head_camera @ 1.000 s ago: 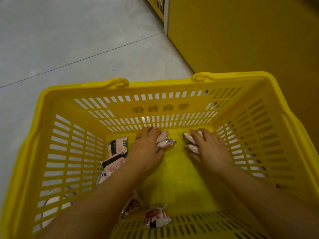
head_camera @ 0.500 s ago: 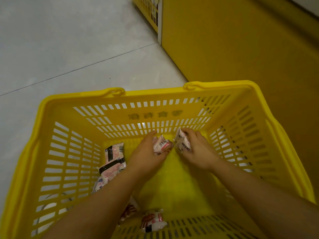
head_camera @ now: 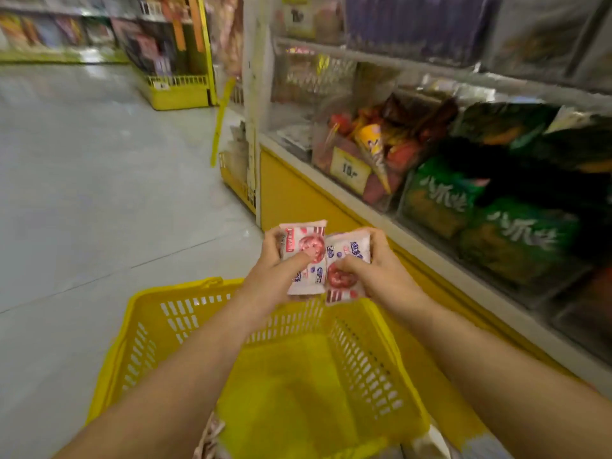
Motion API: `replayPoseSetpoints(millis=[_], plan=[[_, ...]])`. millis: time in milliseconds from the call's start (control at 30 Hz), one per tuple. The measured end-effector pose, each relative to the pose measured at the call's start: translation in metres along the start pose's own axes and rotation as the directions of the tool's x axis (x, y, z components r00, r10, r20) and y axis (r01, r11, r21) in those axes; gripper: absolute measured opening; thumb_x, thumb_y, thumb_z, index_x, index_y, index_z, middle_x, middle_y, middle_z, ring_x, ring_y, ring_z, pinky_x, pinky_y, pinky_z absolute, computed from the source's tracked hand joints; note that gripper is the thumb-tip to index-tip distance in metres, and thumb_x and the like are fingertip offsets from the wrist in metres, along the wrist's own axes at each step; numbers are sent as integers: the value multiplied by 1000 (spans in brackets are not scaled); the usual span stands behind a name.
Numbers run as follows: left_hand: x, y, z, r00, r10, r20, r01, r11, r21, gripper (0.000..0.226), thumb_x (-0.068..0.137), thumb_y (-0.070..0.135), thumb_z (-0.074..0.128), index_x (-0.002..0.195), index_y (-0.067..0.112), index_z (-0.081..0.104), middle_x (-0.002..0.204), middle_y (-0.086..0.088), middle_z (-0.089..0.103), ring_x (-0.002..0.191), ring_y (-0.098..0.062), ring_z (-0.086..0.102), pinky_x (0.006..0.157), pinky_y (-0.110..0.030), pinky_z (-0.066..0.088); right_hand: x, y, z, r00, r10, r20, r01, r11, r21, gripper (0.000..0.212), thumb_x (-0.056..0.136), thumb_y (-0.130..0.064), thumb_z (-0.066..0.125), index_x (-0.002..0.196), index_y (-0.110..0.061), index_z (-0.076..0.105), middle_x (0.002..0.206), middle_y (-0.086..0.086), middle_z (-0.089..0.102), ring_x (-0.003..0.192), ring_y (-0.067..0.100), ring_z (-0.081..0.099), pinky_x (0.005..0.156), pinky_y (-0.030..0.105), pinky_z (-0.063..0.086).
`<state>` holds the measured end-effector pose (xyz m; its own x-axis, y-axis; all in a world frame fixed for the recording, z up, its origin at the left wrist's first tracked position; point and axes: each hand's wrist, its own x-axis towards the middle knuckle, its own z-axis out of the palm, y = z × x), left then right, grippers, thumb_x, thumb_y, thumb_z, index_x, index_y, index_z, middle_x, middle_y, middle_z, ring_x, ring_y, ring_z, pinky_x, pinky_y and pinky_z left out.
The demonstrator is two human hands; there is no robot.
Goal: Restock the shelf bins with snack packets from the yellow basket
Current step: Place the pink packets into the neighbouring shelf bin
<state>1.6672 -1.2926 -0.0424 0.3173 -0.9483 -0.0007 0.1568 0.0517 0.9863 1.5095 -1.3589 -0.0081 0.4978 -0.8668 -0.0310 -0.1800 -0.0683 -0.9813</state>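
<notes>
I see my left hand [head_camera: 270, 276] gripping the left packet [head_camera: 306, 260] and my right hand [head_camera: 385, 273] gripping the right packet [head_camera: 346, 270], the two touching edge to edge above the yellow basket [head_camera: 132, 329]. The basket sits on a pale grey tiled floor [head_camera: 82, 193], just beside the shelf's yellow base [head_camera: 291, 197]. Clear shelf bins [head_camera: 361, 154] above it hold red and green bags, and blurred far shelving [head_camera: 139, 38] closes the aisle.

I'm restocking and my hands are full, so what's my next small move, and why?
Probably lift both packets right toward the shelf bins: left hand and right hand each grip a pink-and-white packet above the yellow basket, not yet at the bins. Which bin matches is too blurred to tell.
</notes>
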Motion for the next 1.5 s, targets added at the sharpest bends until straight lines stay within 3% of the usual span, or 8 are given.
replayPoseSetpoints(millis=[167, 333, 600, 900, 1133, 1233, 1333, 1500], plan=[[-32, 110, 65, 979, 205, 10, -205, 976, 70, 56, 71, 59, 70, 109, 39, 35, 121, -1, 61, 99, -25, 67, 82, -54, 55, -56, -99, -44, 959, -246, -141, 251, 968, 17, 37, 86, -7, 67, 114, -12, 43, 108, 16, 63, 90, 26, 70, 74, 46, 59], [-62, 178, 123, 928, 373, -9, -373, 927, -42, 31, 87, 34, 65, 98, 43, 38, 104, 9, 63, 73, -9, 71, 51, -33, 56, -117, -172, -86, 843, -457, -283, 478, 878, 6, 34, 86, -18, 70, 108, -22, 44, 91, -5, 71, 84, 18, 72, 69, 41, 61], [-101, 255, 220, 821, 549, 157, -556, 831, 2, 47, 57, 71, 61, 92, 60, 32, 117, 3, 60, 93, -16, 69, 74, -40, 59, -185, -245, -151, 769, -571, -288, 573, 815, -85, 46, 93, -18, 55, 132, -27, 32, 112, 1, 64, 99, 10, 67, 90, 42, 54], [-89, 280, 289, 831, 481, 280, -488, 872, -51, 49, 70, 62, 64, 102, 47, 29, 108, 11, 61, 95, -18, 68, 83, -49, 55, -223, -310, -276, 699, -520, -491, 194, 799, -570, 32, 82, -18, 65, 102, -26, 42, 96, 5, 65, 74, 14, 67, 57, 27, 53], [-56, 291, 297, 798, 509, 324, -527, 849, -38, 37, 91, 39, 59, 112, 40, 28, 108, 6, 64, 86, -9, 69, 70, -34, 59, -173, -307, -334, 770, -140, -623, -530, 403, -746, 78, 85, -32, 61, 146, -5, 21, 130, 16, 49, 102, 28, 52, 72, 30, 43], [-44, 292, 294, 772, 539, 336, -574, 818, 7, 39, 91, 40, 58, 115, 38, 28, 105, 13, 64, 82, 3, 66, 61, -12, 49, -151, -292, -336, 720, -205, -663, -578, 350, -737, 82, 86, -32, 60, 148, -6, 11, 142, 27, 29, 106, 36, 54, 70, 31, 46], [-37, 292, 291, 773, 525, 356, -565, 825, 9, 33, 90, 40, 58, 107, 44, 30, 100, 17, 64, 81, 6, 66, 68, -19, 48, -150, -284, -338, 704, -337, -625, -512, 370, -776, 74, 86, -40, 64, 140, -15, 20, 143, 25, 17, 103, 43, 54, 80, 38, 44], [-33, 289, 296, 780, 509, 364, -543, 840, -12, 31, 90, 39, 58, 101, 49, 30, 100, 15, 63, 79, 7, 66, 56, -10, 49, -175, -281, -348, 861, -342, -377, -292, 276, -916, 68, 80, -59, 63, 136, -42, 29, 146, 8, 19, 92, 21, 53, 90, 27, 41]])
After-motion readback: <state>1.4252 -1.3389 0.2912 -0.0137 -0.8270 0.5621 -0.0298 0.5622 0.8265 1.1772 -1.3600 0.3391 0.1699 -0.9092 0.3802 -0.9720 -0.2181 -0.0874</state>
